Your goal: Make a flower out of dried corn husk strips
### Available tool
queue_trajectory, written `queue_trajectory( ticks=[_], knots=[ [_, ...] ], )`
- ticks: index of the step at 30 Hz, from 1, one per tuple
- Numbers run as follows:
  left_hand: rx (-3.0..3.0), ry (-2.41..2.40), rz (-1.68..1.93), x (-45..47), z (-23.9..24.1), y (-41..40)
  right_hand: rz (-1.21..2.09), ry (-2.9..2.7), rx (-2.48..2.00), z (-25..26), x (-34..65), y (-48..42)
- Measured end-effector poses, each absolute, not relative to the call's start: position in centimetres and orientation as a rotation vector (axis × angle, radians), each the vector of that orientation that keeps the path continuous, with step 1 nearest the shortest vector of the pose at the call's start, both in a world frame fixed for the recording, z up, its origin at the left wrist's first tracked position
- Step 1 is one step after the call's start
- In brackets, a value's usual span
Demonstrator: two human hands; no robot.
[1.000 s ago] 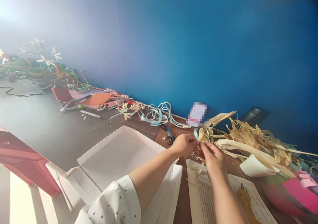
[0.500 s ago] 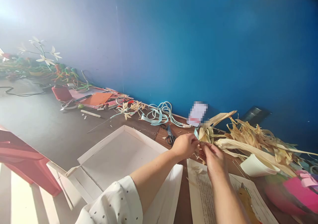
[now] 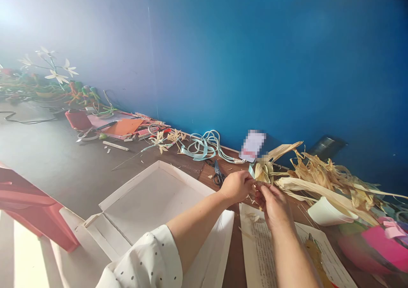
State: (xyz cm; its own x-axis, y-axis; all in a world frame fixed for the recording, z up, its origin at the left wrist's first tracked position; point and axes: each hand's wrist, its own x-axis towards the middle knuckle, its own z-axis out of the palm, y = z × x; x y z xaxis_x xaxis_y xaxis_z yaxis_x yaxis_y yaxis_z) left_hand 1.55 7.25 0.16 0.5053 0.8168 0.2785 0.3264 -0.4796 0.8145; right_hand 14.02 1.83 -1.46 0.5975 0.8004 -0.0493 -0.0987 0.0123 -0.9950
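My left hand and my right hand meet over the dark brown table, fingertips pinched together. Between them is something small and pale, mostly hidden by the fingers. A light blue ribbon end shows just behind my left fingers. Dry corn husks lie right behind my hands, with a larger husk pile to the right. Black-handled scissors rest left of my left hand. Below my right hand is a printed sheet with pale scraps on it.
An open white box lid lies under my left forearm. Along the blue wall are husk flowers, a coil of light blue cord and orange paper. A white cup lies tipped at right. A red stool stands at left.
Both hands stay in almost the same place. The fingertips have shifted slightly, and a little more of the small pale piece shows between them.
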Motion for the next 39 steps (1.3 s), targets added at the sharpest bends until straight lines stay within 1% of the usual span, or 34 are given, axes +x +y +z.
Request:
queue_trajectory(
  ticks=[8, 18, 23, 30, 34, 39],
  knots=[
    [1.688, 0.814, 0.853, 1.64, 0.33, 7.79, 0.835, -0.697, -1.332, -0.69, 13.80, 1.34],
    [1.573, 0.750, 0.873, 1.66, 0.22, 7.64, 0.634, -0.768, -1.363, -1.41, 13.85, 1.62],
    [1.630, 0.769, 0.911, 1.74, 0.30, 7.47, 0.528, -0.815, -1.389, -1.00, 13.73, 1.30],
    [1.785, 0.788, 1.000, 1.79, -0.08, 7.36, 0.274, -1.036, -1.547, -1.22, 14.19, 1.07],
    [1.926, 0.816, 1.057, 1.49, 0.16, 7.21, 0.304, -1.032, -1.596, -1.43, 14.45, 1.17],
    [2.008, 0.803, 1.052, 1.22, 0.50, 7.05, 0.505, -0.885, -1.565, -1.56, 14.55, 1.22]
  ],
)
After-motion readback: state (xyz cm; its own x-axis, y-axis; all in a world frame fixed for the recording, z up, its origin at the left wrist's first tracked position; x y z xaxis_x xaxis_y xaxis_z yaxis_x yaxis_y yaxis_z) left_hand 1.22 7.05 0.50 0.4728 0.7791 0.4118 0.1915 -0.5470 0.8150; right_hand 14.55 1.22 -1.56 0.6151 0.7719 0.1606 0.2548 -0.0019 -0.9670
